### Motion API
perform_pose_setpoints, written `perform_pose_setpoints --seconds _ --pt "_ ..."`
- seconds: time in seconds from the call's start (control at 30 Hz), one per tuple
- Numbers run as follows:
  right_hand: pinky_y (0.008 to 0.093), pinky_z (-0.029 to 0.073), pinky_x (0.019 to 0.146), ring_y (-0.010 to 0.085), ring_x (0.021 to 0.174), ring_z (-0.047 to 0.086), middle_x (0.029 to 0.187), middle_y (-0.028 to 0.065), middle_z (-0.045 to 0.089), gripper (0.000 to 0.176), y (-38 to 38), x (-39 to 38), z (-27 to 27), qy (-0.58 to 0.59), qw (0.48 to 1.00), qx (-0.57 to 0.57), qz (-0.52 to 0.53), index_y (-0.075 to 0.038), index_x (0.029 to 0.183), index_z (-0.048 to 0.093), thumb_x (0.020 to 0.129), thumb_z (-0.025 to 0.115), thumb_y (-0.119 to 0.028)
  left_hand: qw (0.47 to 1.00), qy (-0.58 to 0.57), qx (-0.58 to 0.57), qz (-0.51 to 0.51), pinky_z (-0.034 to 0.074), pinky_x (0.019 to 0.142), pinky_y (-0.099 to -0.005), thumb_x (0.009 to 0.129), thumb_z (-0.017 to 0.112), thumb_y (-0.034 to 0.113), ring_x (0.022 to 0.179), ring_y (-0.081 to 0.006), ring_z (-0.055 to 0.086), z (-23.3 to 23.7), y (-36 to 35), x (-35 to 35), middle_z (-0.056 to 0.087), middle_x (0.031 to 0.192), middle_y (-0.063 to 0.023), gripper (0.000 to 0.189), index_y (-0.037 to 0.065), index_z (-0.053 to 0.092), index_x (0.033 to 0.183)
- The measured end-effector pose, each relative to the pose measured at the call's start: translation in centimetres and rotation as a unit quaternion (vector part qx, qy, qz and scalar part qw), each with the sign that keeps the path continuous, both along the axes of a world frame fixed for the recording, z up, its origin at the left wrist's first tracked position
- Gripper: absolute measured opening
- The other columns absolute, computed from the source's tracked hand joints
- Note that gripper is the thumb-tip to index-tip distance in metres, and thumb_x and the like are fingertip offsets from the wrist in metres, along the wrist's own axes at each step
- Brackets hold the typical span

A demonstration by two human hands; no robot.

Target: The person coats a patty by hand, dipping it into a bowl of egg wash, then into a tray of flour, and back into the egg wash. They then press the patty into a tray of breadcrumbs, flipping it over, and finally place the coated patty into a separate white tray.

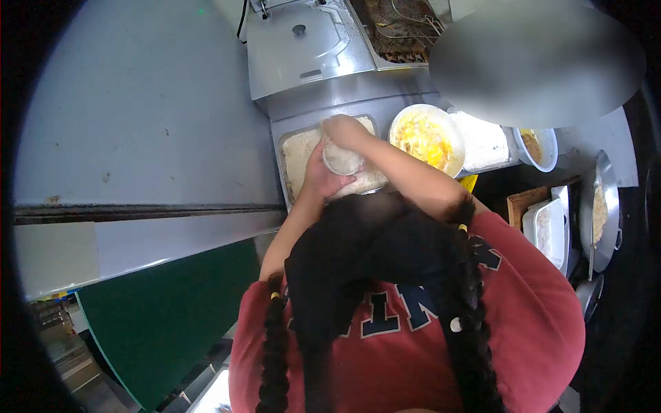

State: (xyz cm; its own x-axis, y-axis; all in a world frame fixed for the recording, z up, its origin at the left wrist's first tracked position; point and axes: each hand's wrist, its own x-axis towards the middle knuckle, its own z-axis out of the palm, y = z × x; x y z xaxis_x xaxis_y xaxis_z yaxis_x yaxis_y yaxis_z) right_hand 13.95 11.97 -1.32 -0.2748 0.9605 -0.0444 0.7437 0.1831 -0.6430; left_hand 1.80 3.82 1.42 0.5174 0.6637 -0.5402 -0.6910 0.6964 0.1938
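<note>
A small round cup (343,159) with pale, crumb-like contents is held over a metal tray (284,165) of pale crumbs (299,153). My left hand (326,172) wraps round the cup from the left and below. Above the cup's upper rim is my right hand (346,132), its fingers closed and pointing left; whatever is between them is too small to make out. Right of the tray stands a white bowl (394,138) with yellow, egg-like liquid (425,141).
Beyond the bowl are a tray of white powder (482,142) and a smaller bowl (549,153). A metal lid (303,48) and a fryer with baskets (399,31) stand behind. White containers (546,230) and a pan (604,213) are at right. A blurred round object (537,62) hangs upper right.
</note>
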Motion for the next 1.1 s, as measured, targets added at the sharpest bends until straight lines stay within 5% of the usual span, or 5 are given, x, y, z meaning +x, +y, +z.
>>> perform_pose_setpoints --seconds 0.17,0.27,0.57,0.67,1.1 --pt "0.0488 0.046 0.096 0.0452 0.107 0.061 0.110 0.0320 0.064 0.051 -1.2 -0.4 3.5 -0.040 0.991 -0.041 0.118 0.006 0.104 0.068 0.095 0.043 -0.038 0.863 -0.367 0.236 -0.255 0.052 0.090 -0.0541 0.089 0.032 0.079 0.123 -0.0374 0.055 -6.1 2.3 -1.9 0.051 0.142 -0.0164 0.087 0.012 0.041 0.145" --pt "0.0486 0.046 0.096 0.0450 0.107 0.061 0.109 0.0313 0.065 0.051 -1.6 -0.2 -0.9 -0.023 0.998 -0.036 0.041 0.006 0.104 0.068 0.095 0.044 -0.039 0.993 0.076 0.079 -0.035 0.059 0.061 -0.0438 0.087 0.029 0.082 0.091 -0.0365 0.069 2.2 -1.8 0.5 0.065 0.117 -0.0204 0.091 0.009 0.048 0.137" --pt "0.0489 0.047 0.094 0.0451 0.106 0.062 0.110 0.0319 0.065 0.053 -0.2 -0.6 2.5 0.000 0.960 -0.008 0.281 0.010 0.103 0.067 0.093 0.048 -0.038 0.905 -0.292 0.202 -0.233 0.062 0.065 -0.0442 0.084 0.026 0.086 0.099 -0.0390 0.068 -5.0 1.1 -2.3 0.056 0.131 -0.0257 0.101 0.005 0.039 0.143" --pt "0.0486 0.047 0.094 0.0445 0.106 0.062 0.111 0.0306 0.065 0.051 -0.4 -1.2 -2.4 0.018 0.995 -0.046 0.087 0.007 0.103 0.068 0.093 0.046 -0.038 0.979 0.045 0.134 -0.148 0.061 0.061 -0.0444 0.084 0.027 0.085 0.091 -0.0383 0.068 3.7 -2.2 -0.9 0.057 0.129 -0.0257 0.099 0.004 0.043 0.139" --pt "0.0477 0.049 0.090 0.0423 0.100 0.064 0.104 0.0265 0.067 0.038 -2.6 -1.4 1.3 -0.022 0.996 -0.022 0.083 -0.001 0.104 0.069 0.095 0.047 -0.030 0.945 -0.163 0.161 -0.233 0.058 0.080 -0.0565 0.086 0.030 0.082 0.101 -0.0391 0.064 -1.7 -0.4 -2.7 0.059 0.128 -0.0180 0.091 0.011 0.044 0.142"
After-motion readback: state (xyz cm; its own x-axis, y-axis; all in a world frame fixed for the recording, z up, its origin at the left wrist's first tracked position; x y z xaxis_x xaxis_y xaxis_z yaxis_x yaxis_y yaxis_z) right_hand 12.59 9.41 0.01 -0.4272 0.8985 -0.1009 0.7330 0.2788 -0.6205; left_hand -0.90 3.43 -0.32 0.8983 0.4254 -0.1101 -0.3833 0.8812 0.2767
